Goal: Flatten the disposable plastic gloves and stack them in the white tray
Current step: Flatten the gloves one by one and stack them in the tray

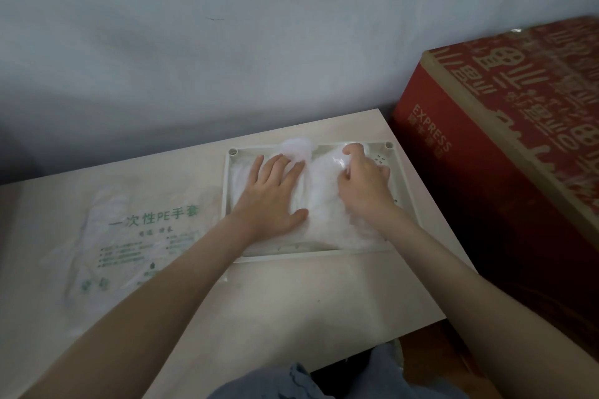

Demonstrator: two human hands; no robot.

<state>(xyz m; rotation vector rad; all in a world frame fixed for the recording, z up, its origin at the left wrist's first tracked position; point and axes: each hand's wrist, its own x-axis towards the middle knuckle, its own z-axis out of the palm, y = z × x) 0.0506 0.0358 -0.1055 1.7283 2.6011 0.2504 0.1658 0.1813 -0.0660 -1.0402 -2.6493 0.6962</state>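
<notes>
Between the left hand [275,194] and right hand [363,186], the gloves [327,220] are showing milky white on the off-white tray [291,253]. Left of the left hand, a clear packet [129,236] is bearing green print. Right of the right hand, a red box [486,172] is carrying seemingly beige lettering.

Dim, flat, bluish light with soft blur throughout. The gloves [324,217] in the white tray [291,254] wash out to featureless white. Right of the tray, deep shadow darkens the red carton [470,159].

The clear glove bag [139,236] on the worktop [291,295] carries green print "一次性PE手套". The red carton [486,172] shows "EXPRESS" on its side; its other characters are unclear.
</notes>
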